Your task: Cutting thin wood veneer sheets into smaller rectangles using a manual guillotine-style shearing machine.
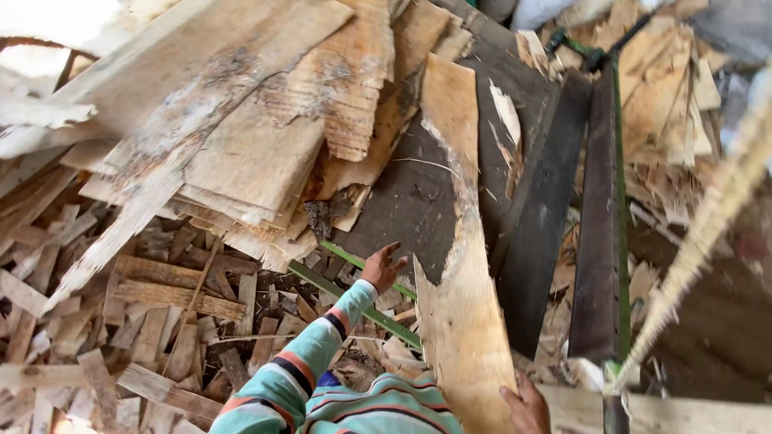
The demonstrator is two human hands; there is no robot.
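Observation:
My right hand [524,406] grips the near end of a long, thin, pale wood veneer sheet [457,241]. The sheet runs away from me over a dark, stained work table [410,201]. My left hand [382,268], in a striped teal, orange and white sleeve, reaches out to the table's near edge just left of the sheet. Its fingers are spread and hold nothing. Whether it touches the sheet I cannot tell.
A big heap of ragged veneer sheets [241,120] overhangs the table's left side. Short wood offcuts [153,321] litter the ground at left. Green metal bars [354,293] run under the table edge. A long dark blade on a green frame [601,225] stands at right, beside a frayed rope [700,241].

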